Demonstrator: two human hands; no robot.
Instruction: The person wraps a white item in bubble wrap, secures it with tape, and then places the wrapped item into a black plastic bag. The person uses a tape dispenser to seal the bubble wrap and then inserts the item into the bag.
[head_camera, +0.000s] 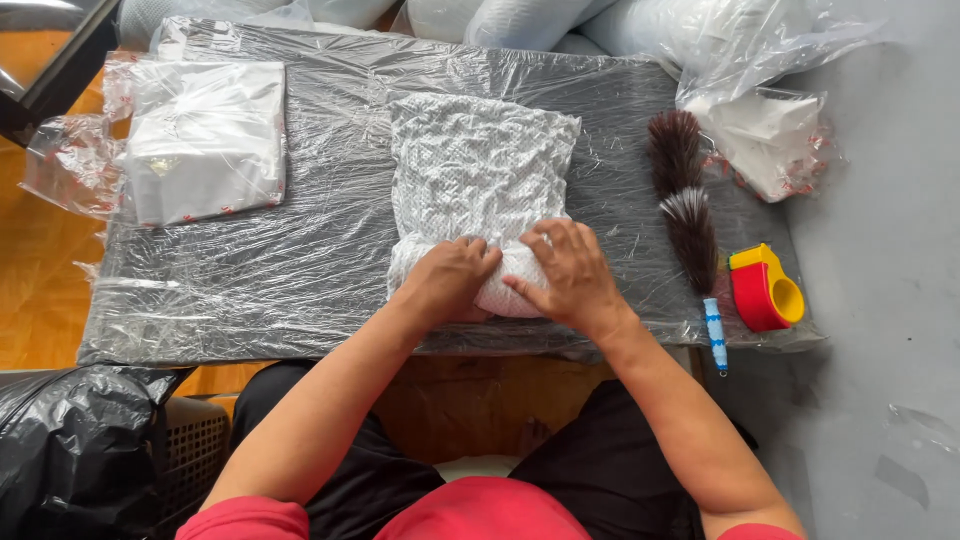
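We've got both hands on the near end of the white dotted cloth (480, 180); left hand (450, 283) and right hand (572, 275) sit close together, fingers curled around the rolled edge, looks like to keep it tight; cloth lies mid-worktop (300, 260); feather duster (688, 215) and red tape dispenser (763, 290) parked right, out of the way.

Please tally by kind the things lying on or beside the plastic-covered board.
White dotted cloth under left hand and right hand: 1
Bagged white cloth packs: 2
Feather duster: 1
Red and yellow tape dispenser: 1
Total: 5
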